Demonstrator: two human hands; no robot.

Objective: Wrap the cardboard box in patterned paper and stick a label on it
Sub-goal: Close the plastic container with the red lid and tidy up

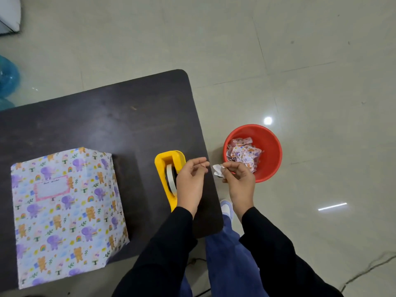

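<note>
You were basically done: the cardboard box [64, 211] in cartoon-animal paper sat wrapped on the dark table [107, 125], pink-bordered label [52, 187] stuck on, your right hand [241, 183] pinching a crumpled white scrap [217, 170] by the red plastic bucket [275, 146], left hand [190, 181] loosely curled, empty.

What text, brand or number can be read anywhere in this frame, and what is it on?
The label on the wrapped box: one short line along its top, too blurred to read surely; possibly "Best wishes".
The yellow tape dispenser and the red bucket: no text visible.
</note>
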